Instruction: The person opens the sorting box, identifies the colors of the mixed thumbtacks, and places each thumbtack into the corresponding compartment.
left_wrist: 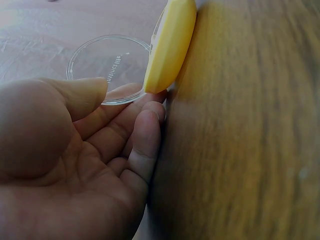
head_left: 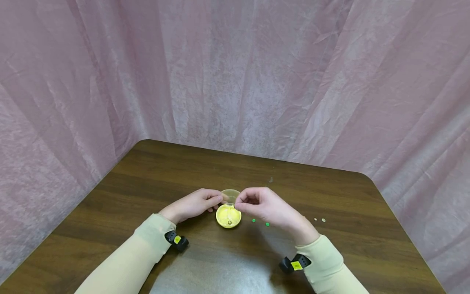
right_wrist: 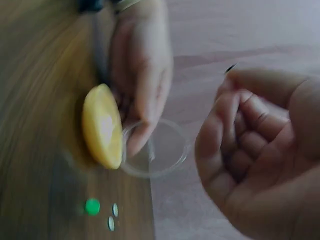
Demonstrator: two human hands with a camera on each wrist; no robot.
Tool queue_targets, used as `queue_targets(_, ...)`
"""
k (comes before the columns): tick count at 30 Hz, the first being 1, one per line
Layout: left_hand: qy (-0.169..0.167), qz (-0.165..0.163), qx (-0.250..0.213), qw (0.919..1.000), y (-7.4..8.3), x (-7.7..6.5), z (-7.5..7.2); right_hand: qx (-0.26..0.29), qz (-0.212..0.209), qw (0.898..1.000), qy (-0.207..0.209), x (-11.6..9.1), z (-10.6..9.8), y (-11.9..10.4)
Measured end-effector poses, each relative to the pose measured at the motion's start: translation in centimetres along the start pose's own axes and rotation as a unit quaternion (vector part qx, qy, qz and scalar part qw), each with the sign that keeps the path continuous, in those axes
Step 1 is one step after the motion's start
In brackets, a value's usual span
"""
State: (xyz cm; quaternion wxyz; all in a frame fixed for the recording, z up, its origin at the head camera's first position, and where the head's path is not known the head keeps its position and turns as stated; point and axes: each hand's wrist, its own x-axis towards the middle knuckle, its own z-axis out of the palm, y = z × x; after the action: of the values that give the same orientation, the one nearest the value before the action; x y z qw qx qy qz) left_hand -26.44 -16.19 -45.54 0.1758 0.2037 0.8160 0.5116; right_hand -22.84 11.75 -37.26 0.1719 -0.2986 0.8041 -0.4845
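A round yellow case (head_left: 228, 216) stands open on the table, its clear round lid (left_wrist: 100, 57) raised at the hinge. One small round piece (head_left: 229, 222) lies inside it. My left hand (head_left: 198, 204) holds the lid's edge between thumb and index finger, the other fingers curled beside the case. Above the case's right side, my right hand (head_left: 268, 208) pinches a tiny dark-edged piece (right_wrist: 230, 68) between thumb and index fingertip. The fingers mostly hide that piece, so its kind is unclear.
Two small green pieces (head_left: 267, 224) lie on the brown table (head_left: 176, 163) right of the case. Farther right are two small pale discs (head_left: 323, 220). A pink curtain (head_left: 235, 81) hangs behind the table. Each wrist wears a black camera (head_left: 180, 242).
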Motion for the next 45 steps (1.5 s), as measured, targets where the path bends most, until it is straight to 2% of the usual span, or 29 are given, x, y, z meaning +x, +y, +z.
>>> queue_targets(2, 0.0, 0.001, 0.001, 1.0, -0.1, 0.0, 0.0, -0.103, 0.004, 0.994, 0.021, 0.2, 0.6, 0.2)
queue_targets(4, -0.002, 0.004, 0.003, 1.0, -0.1, 0.0, 0.0, -0.186, 0.001, 0.982, 0.036, 0.4, 1.2, 0.5)
queue_targets(7, -0.004, 0.006, 0.004, 1.0, 0.0, 0.0, 0.0, -0.269, -0.016, 0.962, 0.046, 0.7, 2.0, 1.0)
queue_targets(13, -0.003, 0.011, -0.002, 0.9999, -0.1, 0.0, 0.0, -0.351, -0.052, 0.934, 0.045, 0.9, 3.2, 1.9)
queue_targets(21, -0.001, 0.011, 0.004, 0.9999, -0.2, 0.0, -0.1, -0.442, -0.101, 0.888, 0.08, 1.3, 4.6, 2.6)
queue_targets(24, 0.0, 0.011, 0.004, 0.9999, -0.2, 0.0, -0.1, -0.462, -0.115, 0.875, 0.087, 1.3, 4.8, 2.8)
queue_targets(28, -0.004, 0.015, -0.001, 0.9999, -0.3, 0.0, -0.1, -0.467, -0.12, 0.872, 0.087, 1.2, 4.8, 2.9)
queue_targets(33, -0.009, 0.02, -0.002, 0.9998, -0.3, 0.3, 0.2, -0.455, -0.104, 0.88, 0.088, 0.9, 3.7, 2.7)
queue_targets(40, -0.011, 0.016, -0.003, 0.9998, 0.0, 0.2, 0.2, -0.437, -0.026, 0.889, 0.134, -0.2, -0.7, 1.7)
queue_targets(43, -0.008, 0.011, 0.0, 0.9999, 0.0, 0.0, 0.1, -0.441, 0.008, 0.887, 0.137, -0.7, -2.5, 1.5)
queue_targets(45, -0.006, 0.008, 0.001, 0.9999, -0.2, 0.0, 0.0, -0.453, 0.03, 0.881, 0.132, -1.1, -3.5, 1.5)
